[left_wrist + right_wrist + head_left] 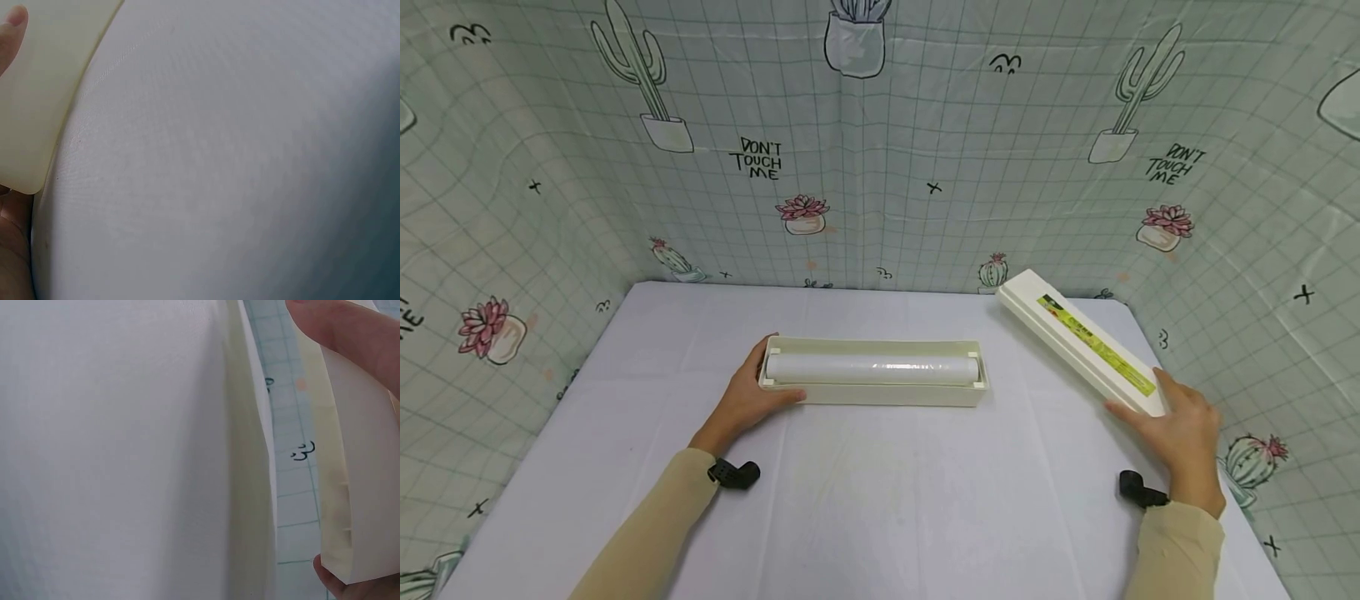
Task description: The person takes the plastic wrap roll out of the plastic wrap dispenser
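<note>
An open cream-coloured cling film box (880, 396) sits on the table with a shiny roll of cling film (872, 367) lying lengthwise inside. My left hand (751, 393) grips its left end, thumb along the front wall and fingers behind. In the left wrist view, the thumb (11, 40) lies against the pale box wall (44, 106). Off to the right, my right hand (1183, 427) holds the long white lid (1037, 312) by its near end. A yellow-green label (1097, 346) runs along the lid's top. The right wrist view shows the lid's edge (369, 469) between thumb and fingers.
A white cloth covers the table (880, 500). Behind and at both sides hangs a grid-patterned curtain (887, 150) printed with cacti. The lid slants near the table's right edge, its far end pointing toward the back. Black wrist cameras (734, 474) sit on both wrists.
</note>
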`<control>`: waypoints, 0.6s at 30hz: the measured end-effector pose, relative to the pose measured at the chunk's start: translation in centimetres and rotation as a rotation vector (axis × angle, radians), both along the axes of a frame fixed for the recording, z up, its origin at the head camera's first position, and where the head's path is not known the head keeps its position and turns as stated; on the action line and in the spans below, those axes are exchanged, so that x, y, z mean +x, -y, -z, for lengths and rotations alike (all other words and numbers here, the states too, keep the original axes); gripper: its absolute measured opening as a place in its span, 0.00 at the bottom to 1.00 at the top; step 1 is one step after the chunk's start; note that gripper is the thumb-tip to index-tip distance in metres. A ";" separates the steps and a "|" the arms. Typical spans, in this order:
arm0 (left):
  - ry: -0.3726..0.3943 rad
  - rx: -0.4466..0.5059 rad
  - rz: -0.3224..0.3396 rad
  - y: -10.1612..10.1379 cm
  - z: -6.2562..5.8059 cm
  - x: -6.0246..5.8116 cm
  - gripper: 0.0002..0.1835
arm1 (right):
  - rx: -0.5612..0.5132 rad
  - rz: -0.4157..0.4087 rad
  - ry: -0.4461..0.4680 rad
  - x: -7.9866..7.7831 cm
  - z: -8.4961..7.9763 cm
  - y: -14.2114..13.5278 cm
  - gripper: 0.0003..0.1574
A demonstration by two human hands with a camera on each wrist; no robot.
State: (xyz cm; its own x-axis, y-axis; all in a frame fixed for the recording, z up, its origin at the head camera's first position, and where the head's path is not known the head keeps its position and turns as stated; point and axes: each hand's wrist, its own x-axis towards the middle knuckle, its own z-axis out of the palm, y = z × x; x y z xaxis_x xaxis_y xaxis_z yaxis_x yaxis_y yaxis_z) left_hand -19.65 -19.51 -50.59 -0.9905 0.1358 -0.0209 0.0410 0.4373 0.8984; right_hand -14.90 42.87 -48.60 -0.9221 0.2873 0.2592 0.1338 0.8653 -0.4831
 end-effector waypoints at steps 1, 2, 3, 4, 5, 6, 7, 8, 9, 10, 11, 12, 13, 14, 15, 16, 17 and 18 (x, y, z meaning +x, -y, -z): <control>-0.002 0.000 0.001 0.0 0.0 0.0 0.62 | 0.008 -0.004 -0.001 0.0 0.0 -0.1 0.63; -0.002 -0.001 0.001 0.0 0.1 0.0 0.62 | 0.013 -0.006 -0.003 0.0 0.0 -0.2 0.63; -0.004 -0.002 0.001 0.0 0.1 0.0 0.62 | 0.019 -0.009 -0.004 0.1 0.0 -0.2 0.63; -0.005 -0.004 0.002 0.0 0.1 0.0 0.62 | 0.027 -0.011 0.000 0.1 0.0 -0.3 0.63; -0.005 -0.005 0.002 0.0 0.1 0.0 0.62 | 0.031 -0.012 0.002 0.1 0.0 -0.4 0.64; -0.006 -0.007 0.002 0.0 0.1 0.0 0.62 | 0.033 -0.014 0.003 0.1 0.1 -0.4 0.64; -0.005 -0.006 0.001 0.0 0.1 0.0 0.62 | 0.032 -0.014 0.006 0.1 0.1 -0.5 0.64; -0.004 -0.006 0.002 0.0 0.1 0.0 0.62 | 0.032 -0.014 0.009 0.1 0.1 -0.5 0.64; -0.004 -0.005 0.002 0.0 0.1 0.0 0.62 | 0.034 -0.015 0.012 0.2 0.1 -0.5 0.64; -0.003 -0.004 0.002 0.0 0.0 0.0 0.62 | 0.033 -0.016 0.015 0.2 0.1 -0.6 0.64; -0.001 -0.002 0.001 0.0 0.0 0.1 0.62 | 0.028 -0.014 0.015 0.2 0.1 -0.6 0.64; 0.000 -0.001 0.000 0.0 0.0 0.1 0.62 | 0.023 -0.015 0.015 0.2 0.1 -0.6 0.64; 0.001 -0.001 0.000 0.0 -0.1 0.1 0.62 | 0.020 -0.015 0.017 0.3 0.0 -0.6 0.64; 0.002 0.000 -0.001 0.0 -0.1 0.1 0.62 | 0.014 -0.012 0.020 0.3 0.0 -0.6 0.64; 0.004 0.000 -0.001 0.0 -0.1 0.1 0.62 | 0.014 -0.008 0.026 0.3 0.0 -0.6 0.64; 0.004 0.000 -0.002 0.0 -0.1 0.1 0.62 | 0.011 -0.003 0.031 0.4 0.0 -0.6 0.64; 0.005 -0.002 -0.002 0.0 -0.1 0.1 0.62 | 0.012 0.001 0.039 0.4 0.0 -0.7 0.64; 0.006 -0.003 -0.003 0.0 -0.1 0.1 0.62 | 0.015 0.005 0.047 0.4 0.0 -0.7 0.64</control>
